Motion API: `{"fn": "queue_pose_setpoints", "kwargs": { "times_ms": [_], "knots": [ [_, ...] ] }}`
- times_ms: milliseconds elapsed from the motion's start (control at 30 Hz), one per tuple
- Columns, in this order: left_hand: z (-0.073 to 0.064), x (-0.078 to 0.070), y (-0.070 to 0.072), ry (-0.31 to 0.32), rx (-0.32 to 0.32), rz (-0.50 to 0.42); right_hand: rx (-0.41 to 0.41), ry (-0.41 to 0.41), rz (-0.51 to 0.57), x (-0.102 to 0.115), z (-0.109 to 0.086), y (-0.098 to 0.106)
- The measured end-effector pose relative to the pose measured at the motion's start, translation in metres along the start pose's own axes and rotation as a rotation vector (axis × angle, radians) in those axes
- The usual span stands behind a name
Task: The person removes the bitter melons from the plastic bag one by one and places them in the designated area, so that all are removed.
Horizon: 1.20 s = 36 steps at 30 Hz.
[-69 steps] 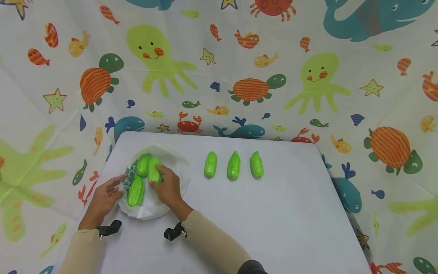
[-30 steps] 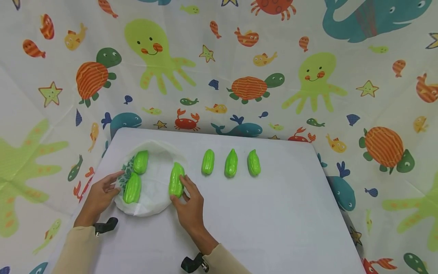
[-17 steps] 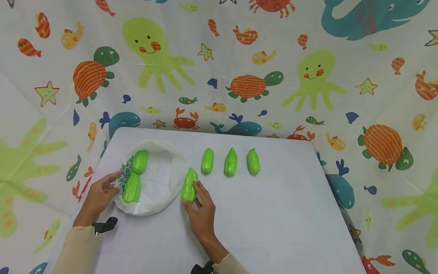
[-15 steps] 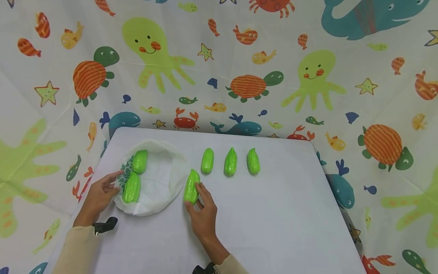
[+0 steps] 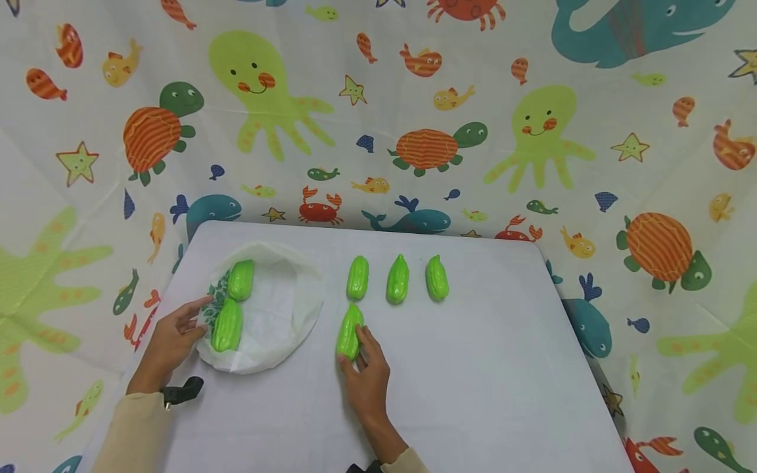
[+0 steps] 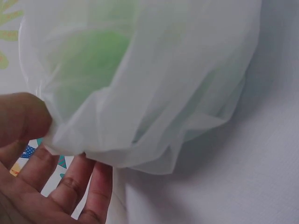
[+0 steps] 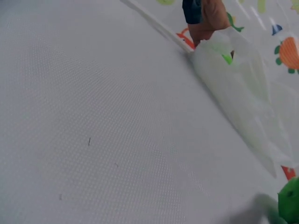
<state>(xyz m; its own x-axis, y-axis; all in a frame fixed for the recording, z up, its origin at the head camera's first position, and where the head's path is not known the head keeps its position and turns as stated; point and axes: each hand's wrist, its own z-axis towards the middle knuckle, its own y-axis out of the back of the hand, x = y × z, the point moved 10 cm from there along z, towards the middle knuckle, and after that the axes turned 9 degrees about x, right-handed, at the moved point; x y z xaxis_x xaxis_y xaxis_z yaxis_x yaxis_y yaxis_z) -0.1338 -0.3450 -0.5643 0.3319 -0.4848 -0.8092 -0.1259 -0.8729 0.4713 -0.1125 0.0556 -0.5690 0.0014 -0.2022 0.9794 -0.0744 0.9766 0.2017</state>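
My right hand (image 5: 368, 378) grips a bright green, ridged toy cucumber (image 5: 349, 332) between thumb and fingers, close over the table just right of the bag. Only a part of that cucumber (image 7: 289, 200) shows in the right wrist view's lower corner. The white, translucent plastic bag (image 5: 275, 351) lies open at the left, with a leaf print on one side. My left hand (image 5: 171, 341) pinches its left rim; thumb and fingers (image 6: 37, 170) meet at the edge in the left wrist view. Inside the bag lie two more green cucumbers, an upper one (image 5: 240, 280) and a lower one (image 5: 227, 326).
Three similar green cucumbers stand in a row behind the right hand: a left one (image 5: 357, 278), a middle one (image 5: 398, 280) and a right one (image 5: 437, 278). The white-covered table (image 5: 503, 368) extends to the right. A sea-animal printed curtain (image 5: 378, 118) hangs behind it.
My right hand has lifted a cucumber out of the bag and carried it rightward, below the row's left cucumber. My left hand has stayed at the bag's rim.
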Motion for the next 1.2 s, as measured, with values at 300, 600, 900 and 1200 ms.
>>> {"fn": "queue_pose_setpoints", "kwargs": {
  "times_ms": [300,600,900,1200],
  "knots": [
    [0.0,0.0,0.0,0.001,-0.002,0.006,0.0,-0.022,0.002,-0.01,-0.001,0.001],
    [-0.001,-0.003,-0.002,-0.006,0.001,0.004,-0.002,-0.021,-0.044,-0.008,-0.002,0.001],
    [-0.001,-0.001,-0.002,0.0,0.011,-0.012,-0.05,0.017,-0.147,0.005,-0.004,0.01],
    [-0.001,0.0,-0.001,-0.002,0.009,-0.003,-0.058,0.086,-0.119,0.02,0.001,0.005]
  ]
}}
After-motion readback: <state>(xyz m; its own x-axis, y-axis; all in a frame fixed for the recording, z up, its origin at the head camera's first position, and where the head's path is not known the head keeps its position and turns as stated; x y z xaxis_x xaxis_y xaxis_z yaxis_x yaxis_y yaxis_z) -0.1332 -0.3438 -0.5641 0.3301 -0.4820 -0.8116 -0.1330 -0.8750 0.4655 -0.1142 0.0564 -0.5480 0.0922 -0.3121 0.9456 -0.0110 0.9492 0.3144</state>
